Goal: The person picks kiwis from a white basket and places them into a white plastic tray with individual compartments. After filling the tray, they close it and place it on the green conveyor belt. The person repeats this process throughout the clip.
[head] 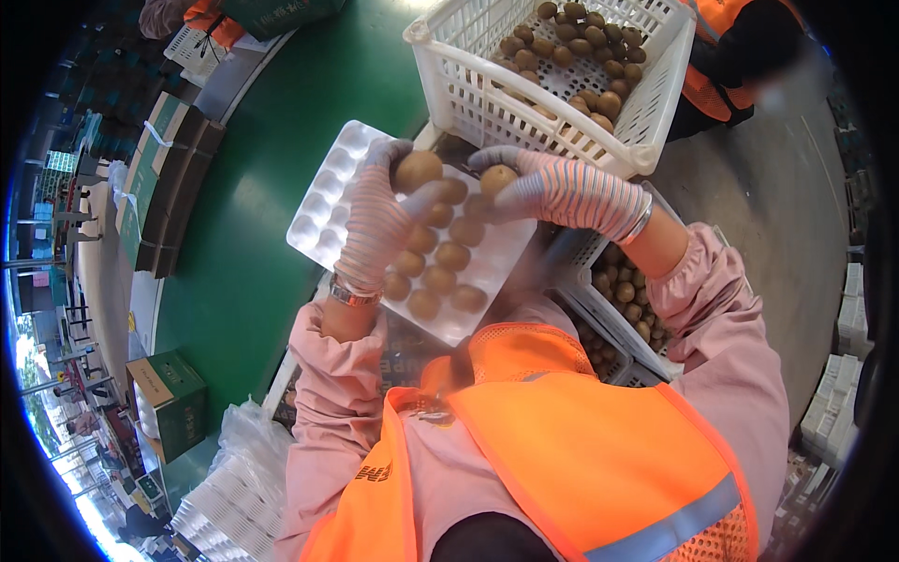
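A white moulded plastic fruit tray (309, 204) lies tilted before me, partly over the green belt's edge. Rows of brown kiwifruit (440, 279) fill much of its middle, while cups along its far left side hold nothing. My left hand (376, 221), in a striped knit glove, grips a kiwifruit (419, 171) between thumb and fingers above the tray. Another kiwifruit (498, 179) is held in the fingertips of my right hand (565, 190), gloved alike, over the tray's right side. Both hands hide some cups.
A white slatted crate (456, 88) with loose kiwifruit stands beyond the tray. Lower crates of kiwifruit (632, 295) sit under my right arm. The green conveyor belt (232, 232) carries a carton (168, 400) and stacked trays (225, 502). Co-workers in orange vests (709, 91) are nearby.
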The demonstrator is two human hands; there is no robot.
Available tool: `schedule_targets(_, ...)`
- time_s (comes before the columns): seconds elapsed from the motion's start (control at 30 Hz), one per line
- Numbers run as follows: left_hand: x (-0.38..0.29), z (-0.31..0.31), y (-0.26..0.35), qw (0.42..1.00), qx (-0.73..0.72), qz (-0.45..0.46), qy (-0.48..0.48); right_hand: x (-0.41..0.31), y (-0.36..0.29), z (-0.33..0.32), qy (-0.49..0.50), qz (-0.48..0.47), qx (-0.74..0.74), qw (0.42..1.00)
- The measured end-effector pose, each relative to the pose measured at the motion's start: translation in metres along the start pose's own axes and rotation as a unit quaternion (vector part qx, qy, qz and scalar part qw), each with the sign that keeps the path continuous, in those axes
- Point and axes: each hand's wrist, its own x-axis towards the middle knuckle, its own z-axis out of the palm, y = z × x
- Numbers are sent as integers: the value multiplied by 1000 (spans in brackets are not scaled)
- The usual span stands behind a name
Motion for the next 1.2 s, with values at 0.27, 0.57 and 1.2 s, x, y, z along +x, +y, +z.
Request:
schedule_targets(0.27, -64, 59, -136, 920, 345, 79, -167, -9, 152, 40, 306, 172, -300, 887)
schedule_targets(0.57, -56, 81, -141, 847, 429, 207, -238, 25, 181, 52, 290, 192, -468, 812)
schedule_targets(1.2, -34, 81, -135, 866, 375, 147, -297, 17, -126, -183, 229, -87, -424, 872)
